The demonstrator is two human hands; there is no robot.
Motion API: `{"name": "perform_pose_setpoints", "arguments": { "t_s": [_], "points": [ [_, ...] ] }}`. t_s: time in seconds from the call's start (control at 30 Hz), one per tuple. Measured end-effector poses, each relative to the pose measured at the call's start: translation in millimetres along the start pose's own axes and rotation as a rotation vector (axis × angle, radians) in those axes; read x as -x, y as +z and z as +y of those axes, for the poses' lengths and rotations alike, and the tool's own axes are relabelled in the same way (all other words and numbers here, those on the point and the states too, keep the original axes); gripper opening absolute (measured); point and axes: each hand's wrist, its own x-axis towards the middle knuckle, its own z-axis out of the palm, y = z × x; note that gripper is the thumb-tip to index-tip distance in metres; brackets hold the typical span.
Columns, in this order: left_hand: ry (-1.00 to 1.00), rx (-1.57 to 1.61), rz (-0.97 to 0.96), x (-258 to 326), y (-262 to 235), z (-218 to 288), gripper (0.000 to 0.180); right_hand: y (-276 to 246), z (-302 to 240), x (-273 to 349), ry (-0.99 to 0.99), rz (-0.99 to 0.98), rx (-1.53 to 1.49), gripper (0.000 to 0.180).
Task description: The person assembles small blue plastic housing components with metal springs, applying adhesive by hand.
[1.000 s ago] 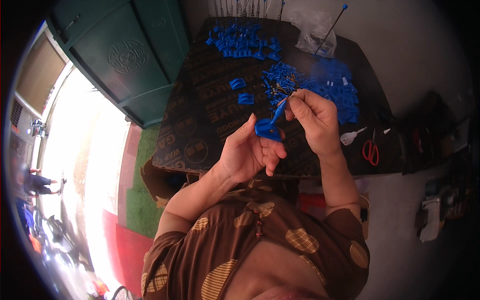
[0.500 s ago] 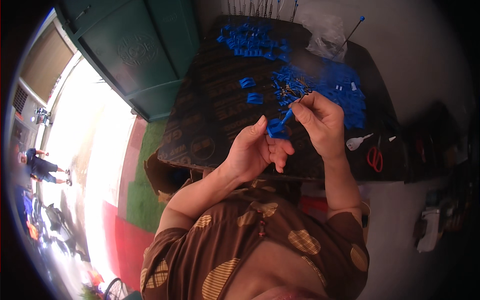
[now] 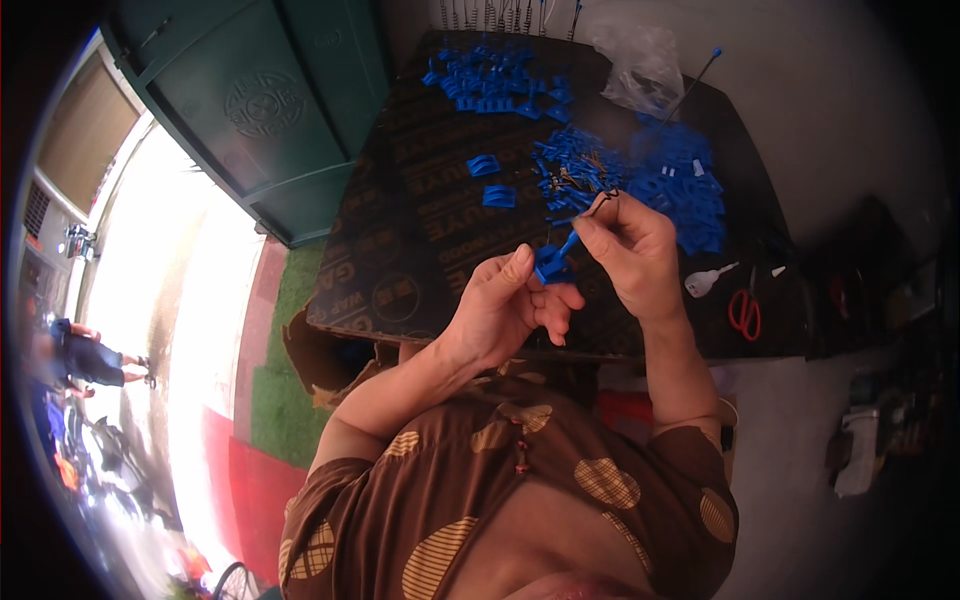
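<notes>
Over the table's front edge, my left hand (image 3: 492, 312) pinches a small blue plastic piece (image 3: 551, 265) between thumb and fingers, its other fingers curled loosely below. My right hand (image 3: 638, 255) grips a thin blue plastic stick (image 3: 569, 243) by its upper end. The stick slants down to the piece and meets it; how far it goes in I cannot tell. A dark bent wire (image 3: 603, 200) shows at the top of my right fingers. Beyond the hands lies a heap of small blue sticks (image 3: 570, 160) with brownish bits among them.
The dark printed table (image 3: 400, 230) bears two curved blue pieces (image 3: 482, 165), a blue heap (image 3: 490, 75) at the back, and another (image 3: 690, 190) at right. Red-handled scissors (image 3: 744, 316), a white bottle (image 3: 705, 282) and a plastic bag (image 3: 640, 70) lie there too. A green door (image 3: 270, 100) stands left.
The view has shifted slightly. My hands keep hold of the blue piece and stick at nearly the same place; the dark wire shows more plainly. Outside, a person has moved.
</notes>
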Motion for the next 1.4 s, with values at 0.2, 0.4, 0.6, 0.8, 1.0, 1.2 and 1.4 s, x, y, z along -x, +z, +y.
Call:
{"name": "perform_pose_setpoints", "arguments": {
  "t_s": [0.2,0.4,0.6,0.8,1.0,1.2,1.4],
  "points": [
    [-0.007,-0.014,-0.015,-4,-1,-7,0.043,-8,3,6,0.032,0.007,-0.015,0.013],
    [-0.031,-0.13,0.012,-12,6,-16,0.047,-26,2,14,0.062,0.064,0.0,0.013],
    [-0.09,-0.165,0.028,-18,12,-22,0.038,-45,1,25,0.057,0.066,0.029,0.011],
    [-0.132,-0.231,0.118,-30,34,-26,0.031,-63,3,31,-0.099,0.052,0.235,0.008],
    [-0.163,-0.351,0.173,-46,49,-33,0.03,-79,-8,33,-0.158,0.057,0.392,0.005],
    [-0.184,-0.402,0.144,-61,52,-31,0.03,-88,-11,27,-0.258,0.051,0.503,0.01],
    [-0.204,-0.392,0.123,-65,46,-23,0.028,-78,-6,22,-0.236,0.037,0.511,0.013]
  ]
}}
